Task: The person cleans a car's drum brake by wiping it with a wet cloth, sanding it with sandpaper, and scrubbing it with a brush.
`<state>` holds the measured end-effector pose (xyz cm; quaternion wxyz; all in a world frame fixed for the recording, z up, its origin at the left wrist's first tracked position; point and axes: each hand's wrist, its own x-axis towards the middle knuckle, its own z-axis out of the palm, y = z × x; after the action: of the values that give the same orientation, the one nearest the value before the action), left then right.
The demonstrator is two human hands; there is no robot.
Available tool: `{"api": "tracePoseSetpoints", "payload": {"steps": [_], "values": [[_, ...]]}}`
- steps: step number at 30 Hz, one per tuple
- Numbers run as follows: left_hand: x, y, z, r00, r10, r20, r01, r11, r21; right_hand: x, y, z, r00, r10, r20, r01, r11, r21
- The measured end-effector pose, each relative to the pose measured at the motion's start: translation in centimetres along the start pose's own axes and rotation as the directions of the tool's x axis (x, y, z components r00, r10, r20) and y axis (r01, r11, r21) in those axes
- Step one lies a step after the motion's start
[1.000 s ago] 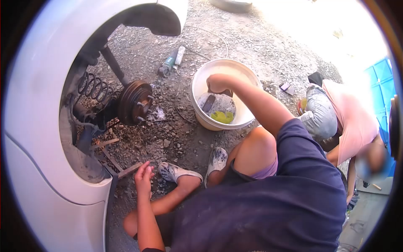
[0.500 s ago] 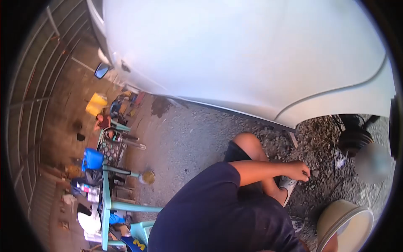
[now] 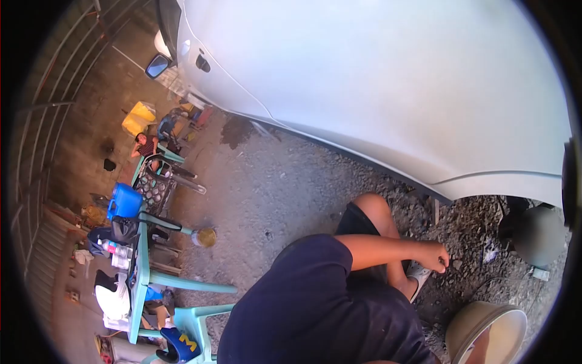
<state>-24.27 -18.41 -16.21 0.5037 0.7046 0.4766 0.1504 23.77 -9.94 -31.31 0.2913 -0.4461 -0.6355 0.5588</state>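
My left hand (image 3: 433,256) hangs above the gravel beside my shoe (image 3: 418,279), its fingers curled in, with no object visible in them. The white bucket (image 3: 462,330) stands at the lower right. Inside its opening some skin of my right arm (image 3: 482,346) shows; the fingers of my right hand are hidden. Along the top runs the white car body (image 3: 388,85). The dark wheel hub (image 3: 515,230) at the right is partly covered by a blurred patch.
Green table (image 3: 140,273) with bottles and bags, a green chair (image 3: 197,321) and a blue container (image 3: 125,200) stand at the left. A tin (image 3: 205,237) sits on the ground. A person (image 3: 147,145) is farther back, near a yellow container (image 3: 139,118).
The view has swung from the wheel well and bucket toward the car's side and the workshop. My left hand's fingers, extended earlier, are now curled. My right hand has gone out of sight inside the bucket.
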Motion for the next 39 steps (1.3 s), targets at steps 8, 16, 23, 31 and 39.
{"api": "tracePoseSetpoints", "payload": {"steps": [8, 16, 23, 31, 39], "values": [[5.8, 4.8, 1.2, 0.989, 0.149, -0.007, -0.143, 0.931, -0.335, -15.8, -17.4, -12.5, 0.968, 0.228, -0.104, -0.209, 0.964, 0.167], [15.6, 19.6, 1.3, 0.981, 0.144, 0.128, 0.073, 0.337, -0.939, -5.1, -39.9, -2.1, 0.906, 0.029, -0.421, 0.033, 0.99, 0.14], [24.5, 24.0, -8.5, 1.0, 0.011, -0.026, -0.028, 0.44, -0.898, 5.5, -40.1, -0.9, 0.872, 0.041, -0.488, 0.039, 0.988, 0.152], [30.5, 27.1, -10.6, 0.952, 0.022, -0.305, -0.23, 0.709, -0.667, 4.2, -31.9, -5.8, 0.556, 0.193, -0.809, 0.18, 0.922, 0.344], [31.6, 31.9, -5.6, 0.875, 0.395, -0.28, -0.474, 0.818, -0.326, 10.0, -31.2, -2.6, 0.751, 0.085, -0.655, 0.013, 0.989, 0.144]]}}
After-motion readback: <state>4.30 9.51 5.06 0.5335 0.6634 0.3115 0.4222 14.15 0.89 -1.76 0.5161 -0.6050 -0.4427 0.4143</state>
